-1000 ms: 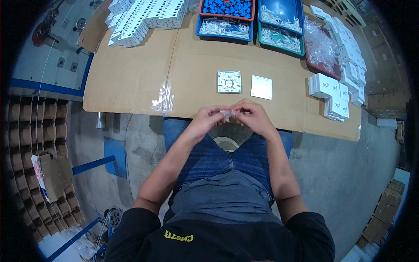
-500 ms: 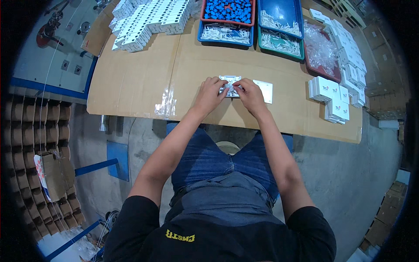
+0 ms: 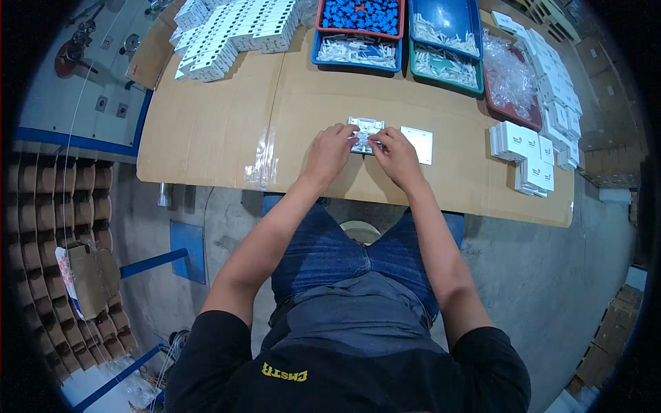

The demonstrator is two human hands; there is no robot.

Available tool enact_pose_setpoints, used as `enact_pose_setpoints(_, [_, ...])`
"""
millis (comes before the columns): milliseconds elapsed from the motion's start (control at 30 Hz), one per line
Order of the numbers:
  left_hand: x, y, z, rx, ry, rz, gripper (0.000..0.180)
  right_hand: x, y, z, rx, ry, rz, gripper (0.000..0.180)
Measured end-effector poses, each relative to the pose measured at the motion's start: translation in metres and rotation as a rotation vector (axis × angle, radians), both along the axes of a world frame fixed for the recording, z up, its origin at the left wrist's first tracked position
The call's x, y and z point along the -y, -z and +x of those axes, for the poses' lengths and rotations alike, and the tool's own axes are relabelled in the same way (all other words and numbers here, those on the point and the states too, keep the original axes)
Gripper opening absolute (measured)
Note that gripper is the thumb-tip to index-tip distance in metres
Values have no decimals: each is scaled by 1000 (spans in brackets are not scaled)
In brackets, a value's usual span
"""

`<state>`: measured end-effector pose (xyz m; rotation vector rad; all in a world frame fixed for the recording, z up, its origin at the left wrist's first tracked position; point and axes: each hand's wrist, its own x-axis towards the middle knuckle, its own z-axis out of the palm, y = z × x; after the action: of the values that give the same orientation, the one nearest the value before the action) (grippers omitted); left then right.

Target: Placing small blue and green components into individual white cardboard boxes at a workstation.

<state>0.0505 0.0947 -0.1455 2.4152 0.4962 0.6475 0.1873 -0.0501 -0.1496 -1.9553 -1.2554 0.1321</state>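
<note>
A small white square housing (image 3: 367, 126), its inside parts showing, lies on the cardboard-covered table in front of me. My left hand (image 3: 330, 153) holds its left edge, thumb and fingertips curled onto it. At the right side of the housing, my right hand (image 3: 398, 157) has thumb and forefinger pinched together; whatever sits between those fingertips is too small to tell. Just beyond the right hand lies a flat white square plate (image 3: 420, 144), touched by neither fingertip pair.
Several white boxy units (image 3: 234, 31) stand in rows at the far left. Trays hold blue pieces (image 3: 361, 15), slim white parts (image 3: 358, 50) and clear plastic bags (image 3: 508, 76). White square units are stacked at right (image 3: 527, 155). The cardboard tabletop (image 3: 206, 131) ends before my lap.
My right fingertips have shifted slightly on the housing, and more of its inside shows between the hands. The whole view has moved a little; the left hand keeps its hold.
</note>
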Motion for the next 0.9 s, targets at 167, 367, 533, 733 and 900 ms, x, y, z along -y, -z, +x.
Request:
enact_pose_setpoints(167, [-4,-4,2,-136,21,104,14,-1,-5,2,12,31,1,9])
enact_pose_setpoints(367, [-5,0,3,-39,59,151,14,-2,-10,13,-19,1,23,9])
enact_pose_setpoints(533, [-11,6,0,2,125,164,15,-2,0,18,-36,-44,117,11])
enact_pose_setpoints(733, [-12,8,5,-38,94,179,14,0,-6,13,-139,-84,122,14])
enact_pose_setpoints(900, [-3,-1,11,-82,90,150,16,-1,1,19,-149,-61,120,13])
